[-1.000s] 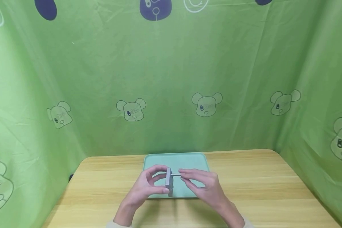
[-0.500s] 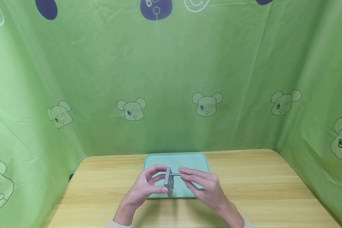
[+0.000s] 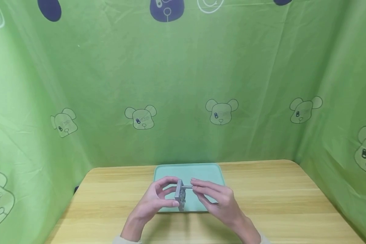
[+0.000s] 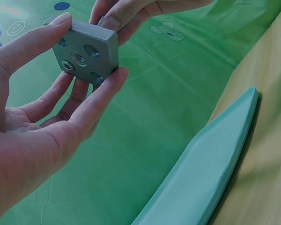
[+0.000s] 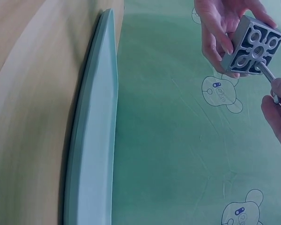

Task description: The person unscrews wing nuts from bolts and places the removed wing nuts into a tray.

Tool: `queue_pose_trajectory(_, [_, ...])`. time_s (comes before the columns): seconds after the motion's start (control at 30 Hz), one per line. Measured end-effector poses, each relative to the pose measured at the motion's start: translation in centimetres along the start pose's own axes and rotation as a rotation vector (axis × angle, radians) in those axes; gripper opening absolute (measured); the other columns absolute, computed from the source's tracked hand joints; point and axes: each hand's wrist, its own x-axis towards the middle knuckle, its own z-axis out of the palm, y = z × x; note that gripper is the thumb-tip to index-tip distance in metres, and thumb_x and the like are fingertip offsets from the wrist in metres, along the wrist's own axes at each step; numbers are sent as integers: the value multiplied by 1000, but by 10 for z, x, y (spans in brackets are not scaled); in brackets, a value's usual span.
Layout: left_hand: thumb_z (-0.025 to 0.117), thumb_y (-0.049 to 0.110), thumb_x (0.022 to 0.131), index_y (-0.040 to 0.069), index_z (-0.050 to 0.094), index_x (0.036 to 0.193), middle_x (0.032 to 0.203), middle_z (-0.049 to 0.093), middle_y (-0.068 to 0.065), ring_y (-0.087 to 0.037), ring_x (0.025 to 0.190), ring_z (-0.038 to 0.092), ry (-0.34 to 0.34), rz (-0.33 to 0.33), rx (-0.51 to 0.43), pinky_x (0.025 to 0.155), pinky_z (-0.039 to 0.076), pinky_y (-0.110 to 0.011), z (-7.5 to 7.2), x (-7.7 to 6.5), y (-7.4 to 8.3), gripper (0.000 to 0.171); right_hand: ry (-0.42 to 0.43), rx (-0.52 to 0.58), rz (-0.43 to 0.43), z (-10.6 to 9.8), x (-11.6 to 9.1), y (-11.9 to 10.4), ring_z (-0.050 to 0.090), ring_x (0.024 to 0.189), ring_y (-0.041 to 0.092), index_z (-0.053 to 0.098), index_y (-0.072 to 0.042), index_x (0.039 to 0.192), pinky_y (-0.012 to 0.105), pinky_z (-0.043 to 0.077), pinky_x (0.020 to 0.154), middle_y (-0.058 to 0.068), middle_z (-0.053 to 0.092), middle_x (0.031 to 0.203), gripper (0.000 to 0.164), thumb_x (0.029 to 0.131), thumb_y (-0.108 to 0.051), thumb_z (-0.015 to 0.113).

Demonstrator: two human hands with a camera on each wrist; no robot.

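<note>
My left hand (image 3: 147, 205) grips a grey square metal block (image 3: 178, 194) by its edges, thumb on one side and fingers on the other. In the right wrist view the block's ribbed face (image 5: 258, 50) shows a threaded centre hole and holes at the corners. My right hand (image 3: 222, 200) pinches the head end of a threaded bolt (image 5: 267, 71). The bolt's far end is in a corner hole of the block. The flatter face (image 4: 79, 58) appears in the left wrist view, with something like the bolt's tip in one corner hole. Both hands hold these above the tray.
Under the hands, a mint-green tray (image 3: 202, 172) lies on the wooden table (image 3: 271, 189). A green curtain (image 3: 183, 135) printed with bear heads hangs behind the table and along both sides. A small dark thing (image 3: 76, 189) shows at the table's left edge.
The block has turned slightly, so more of its ribbed face shows in the head view. Both hands stay almost where they were, with the bolt still at the block.
</note>
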Motion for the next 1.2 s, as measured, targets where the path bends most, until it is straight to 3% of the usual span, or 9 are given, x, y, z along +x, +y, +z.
queue_pose_trajectory(0.13, [80, -6, 80, -6, 53, 136, 137, 55, -16, -33, 125, 59, -5, 7, 0, 103, 57, -41, 0, 0, 0, 62, 6, 34, 56, 1, -2, -1, 76, 91, 33, 76, 4, 102, 30, 63, 86, 23, 75, 103, 12, 92, -3, 75])
queue_pose_trajectory(0.33, [80, -6, 80, -10, 51, 136, 137, 55, -17, -33, 125, 60, -7, 32, 2, 103, 57, -40, -1, 0, -1, 63, 16, 68, 145, 1, -2, -2, 75, 93, 33, 75, 3, 109, 29, 61, 94, 22, 75, 106, 28, 85, -8, 84])
queue_pose_trajectory(0.43, [80, -6, 80, -10, 51, 136, 137, 55, -17, -32, 125, 60, -2, 37, 7, 102, 58, -38, -1, 1, -2, 63, 26, 156, 263, -1, -3, -5, 74, 99, 30, 72, 5, 115, 30, 62, 92, 24, 73, 110, 34, 84, -4, 83])
queue_pose_trajectory(0.5, [80, -7, 79, -8, 52, 136, 138, 54, -18, -31, 126, 59, 8, 31, 7, 103, 57, -38, -1, 0, -2, 63, 41, 226, 431, -3, -4, -8, 74, 101, 28, 70, 5, 118, 32, 63, 89, 25, 72, 112, 34, 86, 1, 80])
queue_pose_trajectory(0.6, [80, -9, 78, -7, 52, 136, 140, 52, -20, -31, 128, 57, 21, 31, 18, 103, 58, -40, 0, 0, -1, 64, 77, 367, 816, -6, -6, -11, 75, 98, 28, 67, 6, 121, 39, 65, 82, 24, 72, 112, 32, 90, 4, 74])
queue_pose_trajectory(0.7, [80, -12, 76, -9, 52, 135, 139, 52, -20, -33, 129, 56, 33, 27, 25, 101, 59, -45, 2, 0, 1, 66, 99, 503, 1192, -10, -2, -11, 75, 93, 34, 67, 7, 121, 44, 66, 79, 24, 74, 108, 32, 96, -12, 72])
queue_pose_trajectory(0.8, [81, -13, 73, -9, 52, 135, 139, 50, -23, -34, 130, 55, 46, 19, 50, 99, 59, -48, 4, 0, 1, 69, 57, 616, 1402, -15, -2, -8, 75, 94, 38, 66, 10, 121, 47, 66, 80, 26, 73, 106, 39, 97, -21, 73])
queue_pose_trajectory(0.93, [82, -12, 72, -8, 52, 135, 142, 46, -28, -34, 132, 54, 59, 9, 90, 102, 57, -49, 6, 2, -2, 70, -36, 723, 1503, -19, -3, -5, 74, 97, 36, 66, 11, 120, 45, 64, 86, 26, 73, 107, 41, 97, -23, 72])
queue_pose_trajectory(1.2, [84, -11, 71, -4, 55, 133, 141, 47, -25, -39, 135, 50, 75, -1, 116, 104, 55, -49, 10, 3, -6, 69, -78, 818, 1556, -22, -8, -2, 75, 97, 29, 65, 14, 119, 40, 64, 89, 22, 75, 105, 41, 95, -19, 74])
